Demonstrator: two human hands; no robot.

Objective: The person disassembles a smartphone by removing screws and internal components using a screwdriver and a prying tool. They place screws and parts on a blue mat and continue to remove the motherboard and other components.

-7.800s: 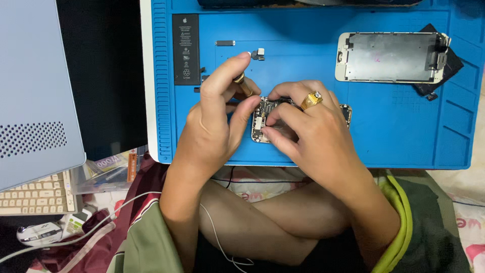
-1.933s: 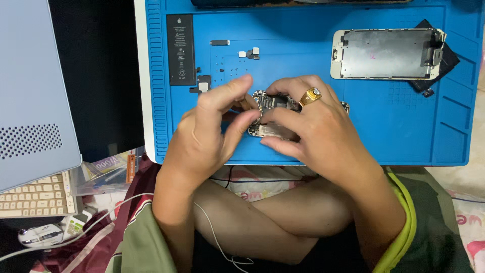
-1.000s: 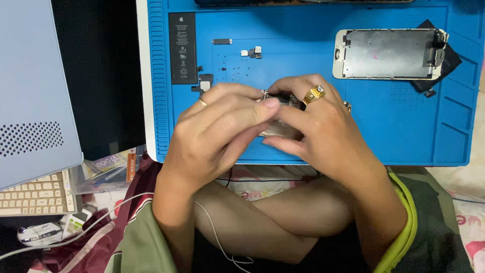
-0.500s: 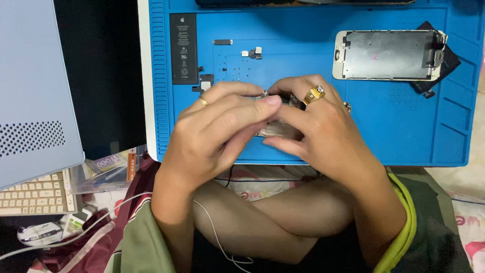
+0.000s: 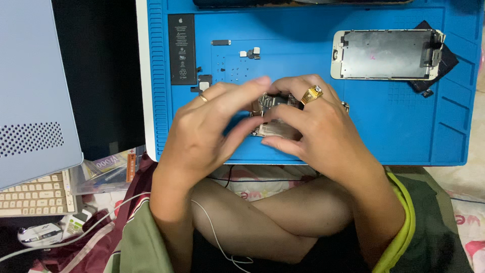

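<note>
Both hands (image 5: 262,126) cupped over phone board (image 5: 273,103)

circuit board (image 5: 273,103): mostly covered by both hands at the frame's centre; only a small patch of chips showed between the fingers, its outline hidden.
left hand (image 5: 202,131): fingertips hidden against the board, so the grip could not be told.
right hand (image 5: 318,131): thumb and fingertips tucked out of sight over the board.
loose parts (image 5: 250,52): too small to identify, upper centre of the blue mat (image 5: 404,131).
dark object (image 5: 303,2): cut off by the top edge.
black piece (image 5: 447,58): partly hidden under the screen assembly (image 5: 386,54), upper right.
keyboard (image 5: 35,194): cut by the left edge, partly under the grey case (image 5: 30,86).
</note>
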